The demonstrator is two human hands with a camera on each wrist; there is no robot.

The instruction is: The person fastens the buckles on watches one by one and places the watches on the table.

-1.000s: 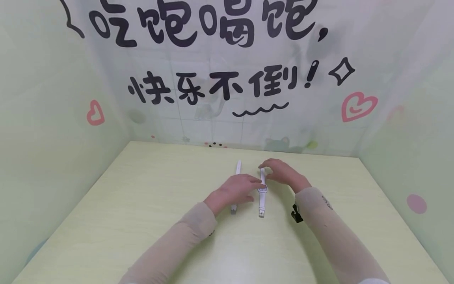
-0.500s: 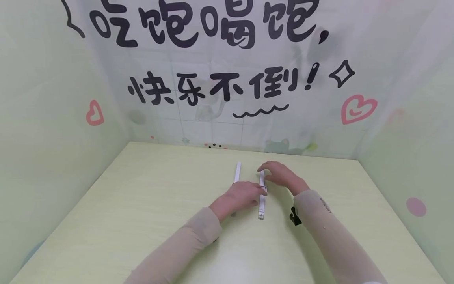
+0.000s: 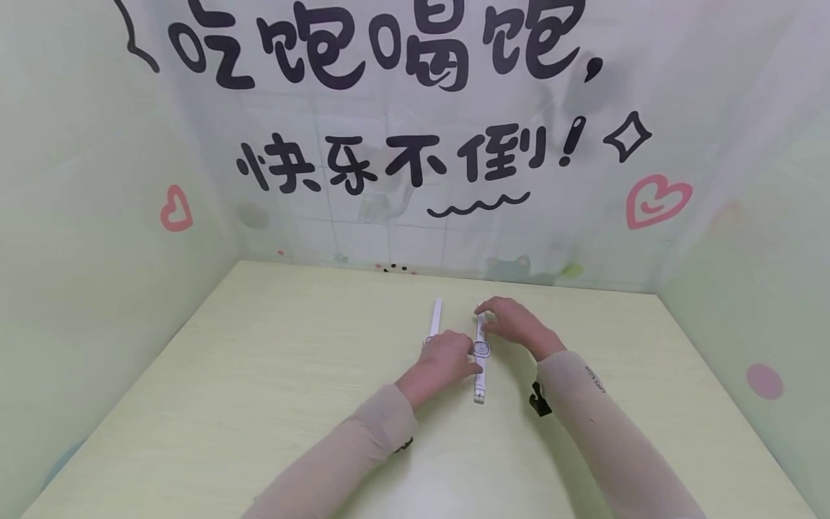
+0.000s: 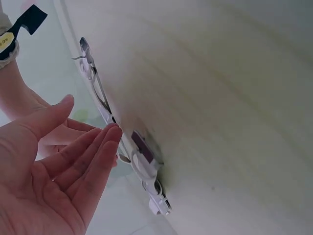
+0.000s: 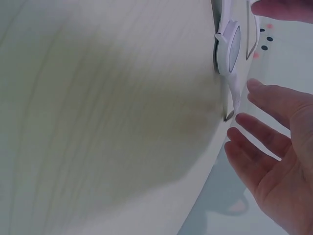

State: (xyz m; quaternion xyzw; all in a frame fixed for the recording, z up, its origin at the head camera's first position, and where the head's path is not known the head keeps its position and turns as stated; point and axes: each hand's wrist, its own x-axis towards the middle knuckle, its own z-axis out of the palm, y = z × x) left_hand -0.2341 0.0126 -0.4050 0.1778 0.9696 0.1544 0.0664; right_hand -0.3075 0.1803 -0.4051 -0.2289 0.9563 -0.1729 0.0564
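Note:
Two white wristwatches lie stretched out side by side on the pale wooden table (image 3: 292, 360). My left hand (image 3: 444, 359) is between them in the head view, covering the lower part of the left watch (image 3: 436, 317). Its thumb tip overlaps the lower strap of the right watch (image 3: 482, 349), whose dial shows. In the left wrist view, that left hand (image 4: 63, 176) has loosely bent fingers and holds nothing. My right hand (image 3: 515, 321) arches over the right watch's far strap end. In the right wrist view, the right hand's (image 5: 274, 147) fingers are spread near the strap tip, gripping nothing.
A printed backdrop (image 3: 389, 238) with black lettering rises at the table's back edge, and pale green walls (image 3: 733, 303) stand on both sides. A black strap piece (image 3: 540, 401) hangs under the right sleeve (image 3: 596, 418).
My left fingers have drawn back leftward from the right watch's dial, which now shows uncovered. The right hand stays almost still over the far strap end. Both watches lie where they were.

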